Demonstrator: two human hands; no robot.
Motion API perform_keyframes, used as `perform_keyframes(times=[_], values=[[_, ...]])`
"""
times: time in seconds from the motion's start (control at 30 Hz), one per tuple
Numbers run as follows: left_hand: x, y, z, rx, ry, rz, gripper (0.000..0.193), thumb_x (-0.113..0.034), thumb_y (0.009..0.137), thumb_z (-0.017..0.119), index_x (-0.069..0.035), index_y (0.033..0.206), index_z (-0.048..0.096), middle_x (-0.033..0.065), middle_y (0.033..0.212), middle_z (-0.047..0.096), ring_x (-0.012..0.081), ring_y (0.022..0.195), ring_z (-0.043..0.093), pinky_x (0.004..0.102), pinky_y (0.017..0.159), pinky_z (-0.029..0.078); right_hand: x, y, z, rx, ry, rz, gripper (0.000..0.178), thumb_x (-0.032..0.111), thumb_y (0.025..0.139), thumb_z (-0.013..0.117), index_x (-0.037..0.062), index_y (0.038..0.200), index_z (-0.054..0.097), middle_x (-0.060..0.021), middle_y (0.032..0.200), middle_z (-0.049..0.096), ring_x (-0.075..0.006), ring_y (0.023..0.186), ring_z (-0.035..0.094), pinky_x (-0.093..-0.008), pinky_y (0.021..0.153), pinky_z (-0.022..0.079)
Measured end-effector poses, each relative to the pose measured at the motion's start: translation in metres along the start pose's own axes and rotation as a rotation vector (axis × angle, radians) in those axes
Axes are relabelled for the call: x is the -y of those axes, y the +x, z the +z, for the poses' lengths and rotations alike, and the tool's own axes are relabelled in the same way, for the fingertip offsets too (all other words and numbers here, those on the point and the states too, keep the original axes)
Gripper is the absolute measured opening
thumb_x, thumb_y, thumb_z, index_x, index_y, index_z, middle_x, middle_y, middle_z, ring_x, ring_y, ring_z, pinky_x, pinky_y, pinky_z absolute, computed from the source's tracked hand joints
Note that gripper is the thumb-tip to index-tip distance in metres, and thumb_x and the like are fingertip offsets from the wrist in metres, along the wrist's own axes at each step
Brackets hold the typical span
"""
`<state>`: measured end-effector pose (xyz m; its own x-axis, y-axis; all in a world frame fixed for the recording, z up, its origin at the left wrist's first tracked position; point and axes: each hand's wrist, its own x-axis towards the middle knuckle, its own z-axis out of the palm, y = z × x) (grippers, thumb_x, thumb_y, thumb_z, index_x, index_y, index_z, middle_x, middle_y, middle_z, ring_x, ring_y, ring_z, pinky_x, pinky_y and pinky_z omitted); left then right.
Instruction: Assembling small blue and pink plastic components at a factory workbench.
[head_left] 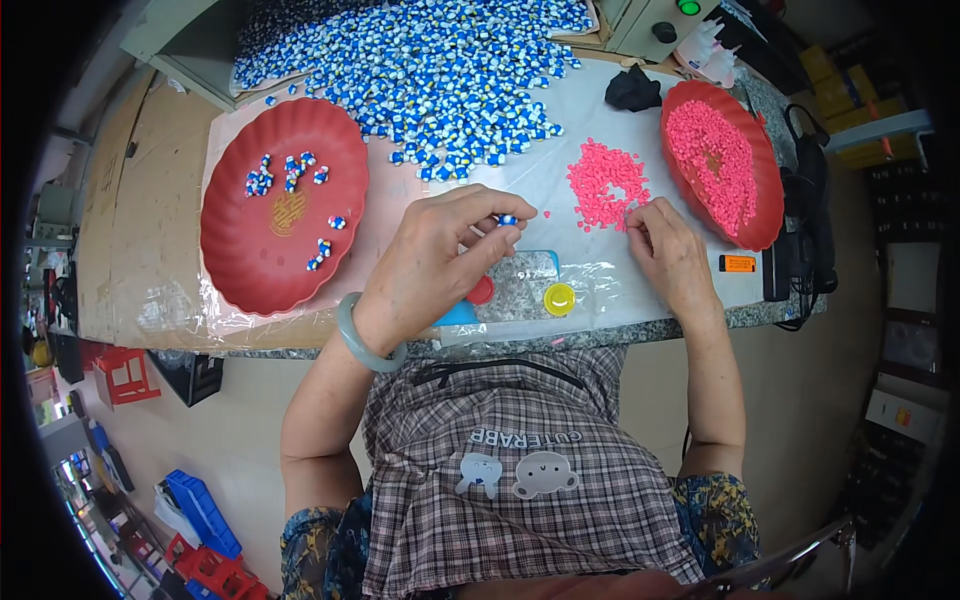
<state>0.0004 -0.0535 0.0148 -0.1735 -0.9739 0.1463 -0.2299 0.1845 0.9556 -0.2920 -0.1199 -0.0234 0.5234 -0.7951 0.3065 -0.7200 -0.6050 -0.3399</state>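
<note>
Between thumb and index finger, my left hand (425,250) pinches a small blue-and-white figurine (507,220). My right hand (675,258) is at the lower right edge of a loose pile of tiny pink pieces (598,180). Its fingers are pressed together, and whatever they hold is hidden. A large heap of similar blue-and-white figurines (430,80) spreads over the far middle of the table. To the left, a red scalloped tray (235,235) carries several figurines, some with a touch of pink. More pink pieces fill a second red tray (768,205) at the right.
Near the table's front edge are a yellow round pot (560,299) and a red one (482,291), partly behind my left hand. An orange-and-black small item (738,264) lies right of my right hand. A black crumpled cloth (633,90) sits beyond the pink pile.
</note>
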Motion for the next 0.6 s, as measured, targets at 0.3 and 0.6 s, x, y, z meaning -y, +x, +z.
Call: perform_keyframes(times=[0.3, 0.6], values=[[-0.0082, 0.0005, -0.0044, 0.098, 0.013, -0.06, 0.021, 0.0, 0.095, 0.062, 0.004, 0.115, 0.066, 0.0101, 0.106, 0.066, 0.0133, 0.088, 0.068, 0.026, 0.077, 0.059, -0.0017, 0.001, -0.0032, -0.028, 0.092, -0.04, 0.019, -0.008, 0.08, 0.069, -0.0003, 0.095, 0.061, -0.013, 0.088, 0.062, -0.0301, 0.078, 0.065, -0.038, 0.067, 0.052], [-0.0077, 0.0003, -0.0058, 0.097, 0.011, -0.066, 0.021, 0.0, 0.095, 0.062, 0.005, 0.115, 0.065, 0.0103, 0.108, 0.065, 0.0136, 0.088, 0.068, 0.0261, 0.078, 0.058, 0.003, -0.0028, -0.0057, -0.03, 0.152, 0.005, 0.014, -0.009, 0.083, 0.067, -0.0017, 0.095, 0.066, -0.013, 0.093, 0.065, -0.0287, 0.084, 0.067, -0.0366, 0.074, 0.053]])
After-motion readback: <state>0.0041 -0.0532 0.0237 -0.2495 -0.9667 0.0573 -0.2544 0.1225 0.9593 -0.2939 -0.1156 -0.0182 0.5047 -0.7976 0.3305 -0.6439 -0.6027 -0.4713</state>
